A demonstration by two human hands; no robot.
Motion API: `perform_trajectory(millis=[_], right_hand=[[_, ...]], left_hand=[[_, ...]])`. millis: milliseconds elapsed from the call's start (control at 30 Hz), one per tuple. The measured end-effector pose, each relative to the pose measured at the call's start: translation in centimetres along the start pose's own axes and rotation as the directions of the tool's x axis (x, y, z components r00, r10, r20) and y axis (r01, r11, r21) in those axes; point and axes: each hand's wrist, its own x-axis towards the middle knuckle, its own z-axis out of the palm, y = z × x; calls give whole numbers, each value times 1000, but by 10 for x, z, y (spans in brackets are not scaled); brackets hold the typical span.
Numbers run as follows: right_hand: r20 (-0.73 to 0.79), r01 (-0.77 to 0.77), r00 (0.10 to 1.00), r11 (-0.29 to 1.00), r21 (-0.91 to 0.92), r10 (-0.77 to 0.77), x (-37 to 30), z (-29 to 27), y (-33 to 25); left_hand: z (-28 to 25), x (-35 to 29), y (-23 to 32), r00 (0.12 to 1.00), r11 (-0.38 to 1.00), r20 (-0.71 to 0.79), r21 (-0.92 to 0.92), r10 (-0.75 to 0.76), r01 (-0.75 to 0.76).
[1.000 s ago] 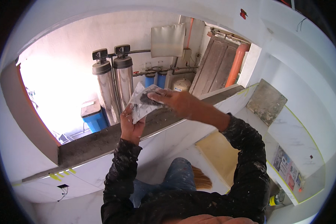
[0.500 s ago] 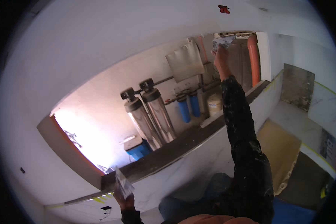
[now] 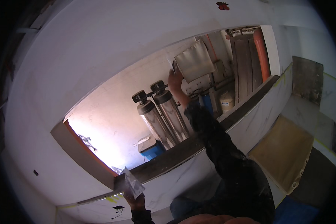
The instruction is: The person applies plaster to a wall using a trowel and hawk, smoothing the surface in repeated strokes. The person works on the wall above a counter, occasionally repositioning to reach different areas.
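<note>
My right hand (image 3: 176, 83) is raised before the wide wall opening, closed round a plaster-smeared putty knife (image 3: 172, 66). Its blade shows nearly edge-on, close to the upper lip of the opening; I cannot tell whether it touches. At the lower left, my left hand (image 3: 135, 200) grips a second flat, pale blade, a wide putty knife (image 3: 134, 186) with its corner pointing up. That one is just in front of the dark sill (image 3: 168, 155). Fingers and handles are partly hidden. White plaster covers the wall (image 3: 112, 71) above the opening.
Beyond the opening stand two shiny tanks (image 3: 171, 114), a blue box (image 3: 153, 149), a cream canister (image 3: 227, 101) and an orange pipe (image 3: 262, 56). Wires hang from a wall box (image 3: 118, 207). A tan board (image 3: 283, 153) lies at right; a grey panel (image 3: 307, 80) leans behind it.
My right hand has swept left and somewhat down along the opening's upper edge, its blade turning from broad side to edge-on. The view has shifted; my left hand keeps its blade near the sill.
</note>
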Motion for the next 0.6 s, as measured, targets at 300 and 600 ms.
perform_trajectory(millis=[300, 600], right_hand=[[513, -417, 812, 892, 175, 279, -150, -167, -65], [223, -446, 891, 854, 268, 396, 23, -146, -22]], left_hand=[[39, 7, -48, 978, 998, 201, 17, -56, 53], [86, 13, -67, 948, 962, 249, -134, -198, 237]])
